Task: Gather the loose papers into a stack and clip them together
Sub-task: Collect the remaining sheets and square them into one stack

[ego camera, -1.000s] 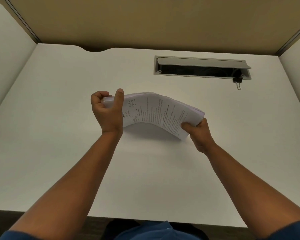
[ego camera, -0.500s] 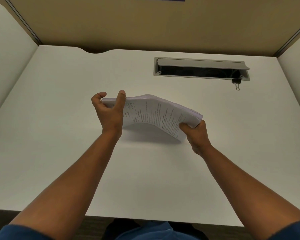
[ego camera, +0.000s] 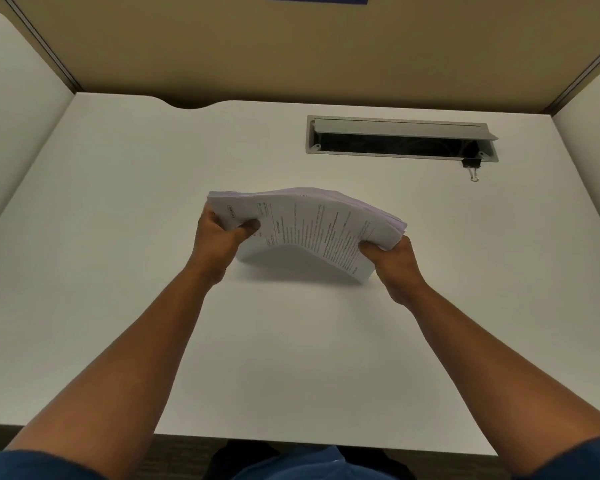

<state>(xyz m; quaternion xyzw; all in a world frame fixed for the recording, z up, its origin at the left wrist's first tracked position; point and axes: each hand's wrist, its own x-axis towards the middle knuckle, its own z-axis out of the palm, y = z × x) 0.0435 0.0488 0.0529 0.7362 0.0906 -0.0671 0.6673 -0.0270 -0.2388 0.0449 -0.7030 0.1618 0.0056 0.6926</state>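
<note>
While both hands pinch the bent stack of white printed paper sheets [ego camera: 312, 230] above the white surface [ego camera: 118, 271], sheets could slip.
The left hand [ego camera: 219, 240] and right hand [ego camera: 395, 261] have their fingers [ego camera: 248, 225] closed on its ends; the small black binder clip [ego camera: 471, 164] waits far off.

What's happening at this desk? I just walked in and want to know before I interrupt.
A person holds a stack of papers above a white desk, the left hand gripping one end and the right hand the other, so the stack bows upward. It is not clipped yet: a black binder clip lies apart by the cable slot.
</note>
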